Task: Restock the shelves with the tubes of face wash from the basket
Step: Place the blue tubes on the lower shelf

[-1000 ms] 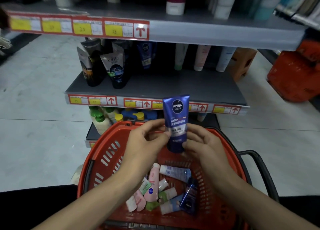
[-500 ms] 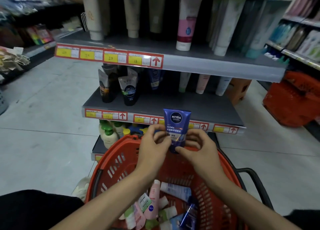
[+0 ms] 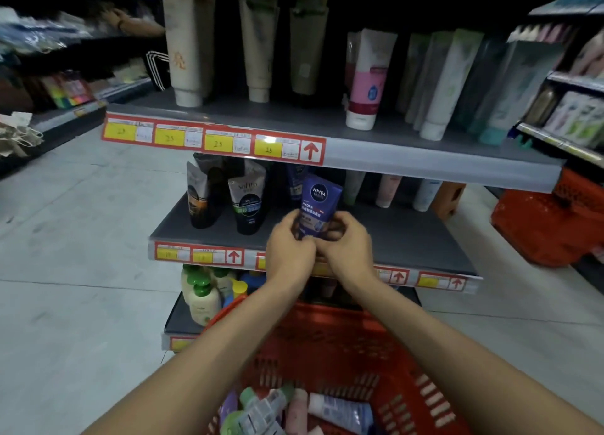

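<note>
At the bottom centre of the frame sat the red basket [image 3: 330,343], and down in it lay a loose jumble of tubes [image 3: 294,408], pink, green, pale blue and white, overlapping one another. Both bare forearms reached up from the lower corners over that basket, meeting in the middle of the frame. There the left hand [image 3: 289,248] and the right hand [image 3: 348,248] were closed together around the lower end of the blue Nivea Men tube [image 3: 318,205], fingers pinching it from either side, cap end hidden in the grip, crimped end up and tilted slightly right. The tube stood over the front half of the middle shelf [image 3: 408,238], in the bare grey stretch just right of the dark tubes [image 3: 228,199]; whether its base touched the shelf, I could not tell. Behind it, further back on that shelf, stood another blue tube [image 3: 295,182], and off to the right pale green, pink and white ones. Below, left of centre, pump bottles [image 3: 201,297] with green caps crowded the bottom shelf. Above, the top shelf [image 3: 425,160] carried a red strip of yellow price tags [image 3: 212,140] and a row of tall tubes, cream ones left, a pink-and-white one [image 3: 367,84] centre. Far right, another red basket [image 3: 549,225] rested on the floor.
</note>
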Action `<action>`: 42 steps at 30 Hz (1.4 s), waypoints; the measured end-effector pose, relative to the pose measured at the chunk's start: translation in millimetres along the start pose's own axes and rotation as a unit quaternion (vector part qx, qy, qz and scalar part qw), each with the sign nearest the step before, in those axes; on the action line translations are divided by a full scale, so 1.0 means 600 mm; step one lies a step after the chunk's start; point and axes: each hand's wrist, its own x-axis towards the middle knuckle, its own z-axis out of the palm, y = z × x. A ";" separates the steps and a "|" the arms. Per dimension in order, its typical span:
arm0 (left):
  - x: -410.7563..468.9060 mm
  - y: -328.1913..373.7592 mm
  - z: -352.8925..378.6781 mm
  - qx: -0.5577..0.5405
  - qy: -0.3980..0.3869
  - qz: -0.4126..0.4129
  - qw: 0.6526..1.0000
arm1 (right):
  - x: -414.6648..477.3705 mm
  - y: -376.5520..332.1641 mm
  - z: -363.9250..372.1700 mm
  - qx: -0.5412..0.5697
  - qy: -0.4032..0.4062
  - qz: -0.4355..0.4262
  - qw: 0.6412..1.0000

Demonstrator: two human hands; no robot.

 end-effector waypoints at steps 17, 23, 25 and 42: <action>0.182 -0.035 0.027 -0.027 -0.019 -0.071 0.997 | 0.173 0.062 0.116 -0.159 0.025 -0.001 0.987; 0.184 -0.043 0.026 -0.039 -0.031 -0.069 0.996 | 0.175 0.067 0.117 -0.156 0.023 -0.003 0.987; 0.180 -0.044 0.020 -0.044 -0.034 -0.073 0.996 | 0.170 0.065 0.115 -0.146 0.015 0.002 0.989; -0.042 0.022 0.026 -0.064 -0.134 -0.022 0.989 | -0.039 0.007 -0.193 -0.124 -0.142 0.037 0.981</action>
